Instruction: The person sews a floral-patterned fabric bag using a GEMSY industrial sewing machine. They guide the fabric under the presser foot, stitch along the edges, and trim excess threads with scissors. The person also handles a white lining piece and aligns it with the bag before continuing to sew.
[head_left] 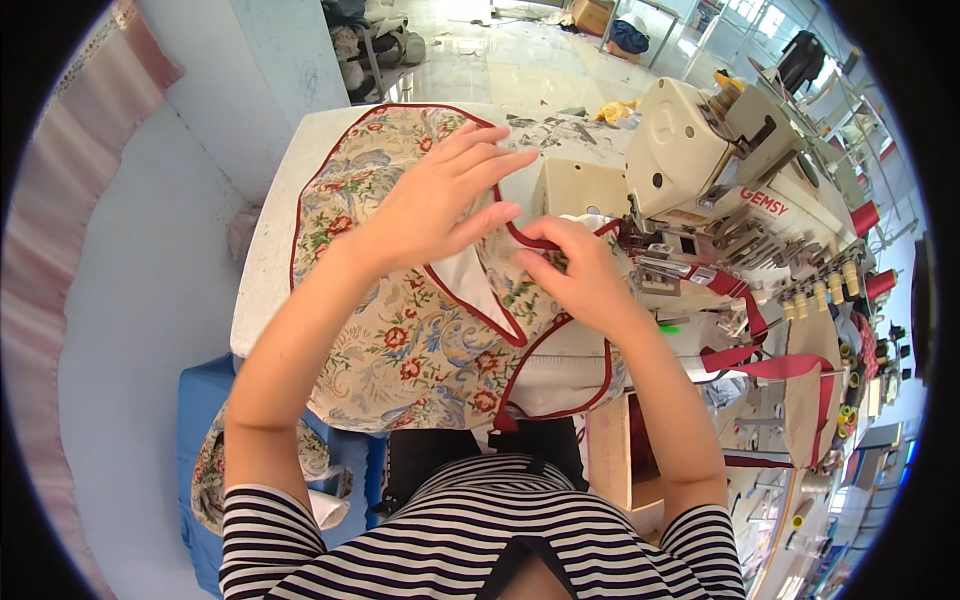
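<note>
A floral fabric piece edged with dark red binding is spread over the white table, its near edge hanging toward my lap. One bound part is folded over and shows a pale underside. My left hand hovers above the fabric with fingers stretched out, holding nothing. Close to the sewing machine, my right hand has its thumb and fingers closed on a red-bound edge of the fabric. That edge runs toward the presser area of the machine, where its far end is hidden.
Red binding tape loops at the machine's right, near several thread cones. A blue-covered surface at the lower left holds another floral fabric bundle. A pale wall borders the table's left. An open box sits beneath the right side.
</note>
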